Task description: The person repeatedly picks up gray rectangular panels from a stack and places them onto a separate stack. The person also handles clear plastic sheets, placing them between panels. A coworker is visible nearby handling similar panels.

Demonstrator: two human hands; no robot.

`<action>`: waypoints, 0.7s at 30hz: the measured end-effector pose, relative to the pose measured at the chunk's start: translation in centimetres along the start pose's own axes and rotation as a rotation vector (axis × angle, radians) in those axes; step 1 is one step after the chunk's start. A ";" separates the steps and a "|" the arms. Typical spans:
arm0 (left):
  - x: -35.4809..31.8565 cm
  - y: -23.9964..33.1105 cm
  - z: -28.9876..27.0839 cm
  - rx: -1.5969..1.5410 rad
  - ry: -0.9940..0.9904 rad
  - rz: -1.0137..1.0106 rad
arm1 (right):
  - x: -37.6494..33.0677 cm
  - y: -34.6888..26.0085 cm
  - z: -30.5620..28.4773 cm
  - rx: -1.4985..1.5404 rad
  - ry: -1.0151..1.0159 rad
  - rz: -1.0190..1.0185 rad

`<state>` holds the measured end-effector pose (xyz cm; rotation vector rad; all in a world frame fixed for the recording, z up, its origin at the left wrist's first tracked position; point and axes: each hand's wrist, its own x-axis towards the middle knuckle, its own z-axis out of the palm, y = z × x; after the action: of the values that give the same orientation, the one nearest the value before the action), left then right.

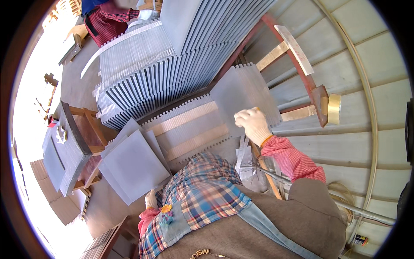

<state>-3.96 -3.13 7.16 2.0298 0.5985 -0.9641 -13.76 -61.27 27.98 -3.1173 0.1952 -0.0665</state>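
A roll of yellow tape (334,108) shows before the pale wall (340,144) on the right, while a dark-topped table (76,144) (seemingly with a white glove (61,135) on it) stands left, near flat brown boards (51,192).

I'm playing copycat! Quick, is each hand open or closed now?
Cream-gloved left hand: at a flat grey rectangular sheet; grip cannot be told.
Cream-gloved right hand: curled closed; whether holding anything cannot be told.

Sheets (138,162): plain blue-grey. Gloves (252,123) cream; sleeve (293,159) fine pink-and-white check. Clothing cloth (202,185): bold plaid, blue, white, orange. Brown top (276,216), unpatterned. Co-worker's sleeve (121,15): red and black, checked. Tape roll (334,109), pale gold to my eye. Frame bar (307,84): dull red.
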 end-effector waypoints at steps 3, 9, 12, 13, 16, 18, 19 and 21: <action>2.8 -2.5 -0.6 0.224 -0.056 0.194 | 2.8 1.6 -4.1 -0.014 0.400 0.108; 4.1 -0.1 -0.4 0.347 -0.046 0.417 | 0.4 6.4 -0.9 -0.041 0.502 0.362; 3.6 0.6 -0.5 0.168 -0.036 0.336 | 0.1 7.9 -0.3 0.243 0.331 0.408; 3.6 0.5 -1.0 0.234 -0.034 0.380 | 0.0 7.6 0.2 0.260 0.364 0.396; 4.8 -2.2 -1.3 0.370 -0.030 0.471 | 1.4 6.9 0.7 0.248 0.411 0.340; 4.3 -2.2 -1.3 0.410 -0.048 0.470 | 2.7 6.5 0.9 0.170 0.357 0.315; 3.9 -2.4 -1.5 0.511 -0.070 0.400 | 4.4 7.1 1.4 0.272 0.371 0.272; 5.1 -3.9 -1.3 0.404 -0.028 0.209 | 7.9 9.0 3.1 0.275 0.432 0.263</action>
<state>-3.02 0.53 1.82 2.3705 0.1762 -1.0462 -6.87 -71.18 24.99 -2.7346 0.5459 -0.6973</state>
